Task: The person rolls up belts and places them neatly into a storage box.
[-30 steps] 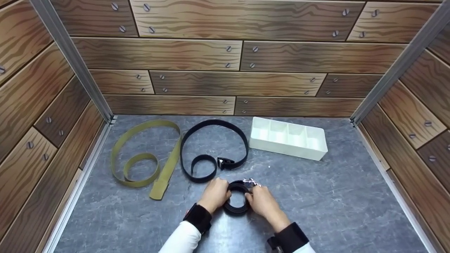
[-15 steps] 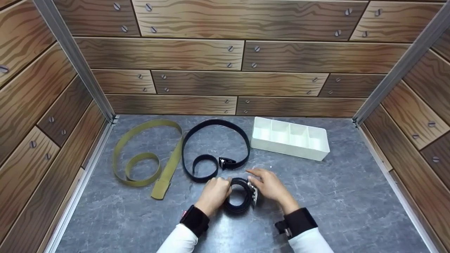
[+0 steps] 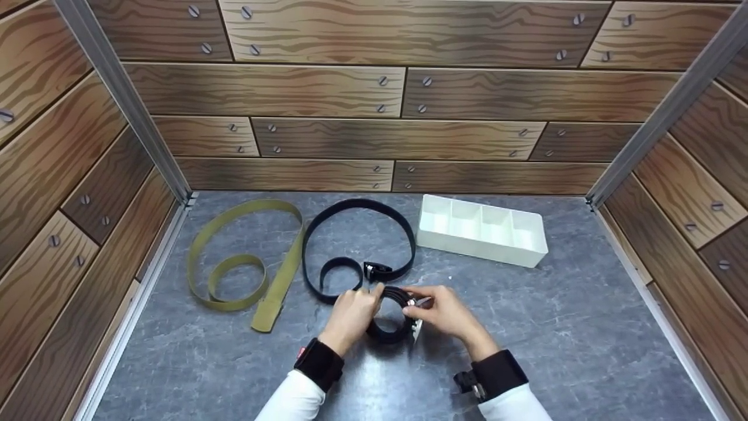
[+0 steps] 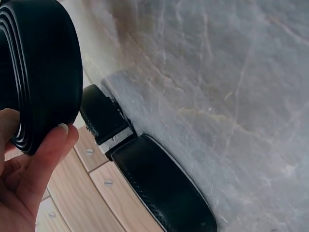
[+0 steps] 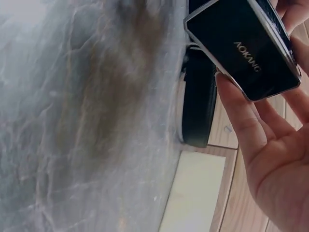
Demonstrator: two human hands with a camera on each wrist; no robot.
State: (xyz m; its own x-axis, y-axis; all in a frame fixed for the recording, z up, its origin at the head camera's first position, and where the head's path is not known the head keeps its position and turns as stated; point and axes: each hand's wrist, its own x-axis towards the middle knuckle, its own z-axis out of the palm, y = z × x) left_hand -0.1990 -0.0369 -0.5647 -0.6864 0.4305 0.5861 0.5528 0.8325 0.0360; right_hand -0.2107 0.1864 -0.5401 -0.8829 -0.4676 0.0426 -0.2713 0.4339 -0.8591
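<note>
Between the two hands is a black leather belt (image 3: 387, 335) rolled into a tight coil of several layers. My left hand (image 3: 353, 316) pinches the coil's left side; in the left wrist view its thumb and fingers (image 4: 48, 150) press the layers together. On the other side, my right hand (image 3: 447, 313) grips the coil's metal-edged buckle (image 5: 246, 48), black-faced with the letters AOKANG in the right wrist view. Just beyond the hands lies a second black belt (image 3: 357, 203) in a loose loop, its loose end curled inward and its buckle (image 3: 377, 271) at the right.
An olive webbing belt (image 3: 201, 234) lies loosely curled at the left on the grey marbled surface (image 3: 555, 339). A white tray (image 3: 479, 251) with several compartments stands at the back right. Wood-patterned walls (image 3: 327, 137) enclose the back and both sides.
The right hand drew back from the coil, leaving the buckle exposed, then came in again and took hold at the buckle. The left hand kept its grip, and the coil has tilted slightly.
</note>
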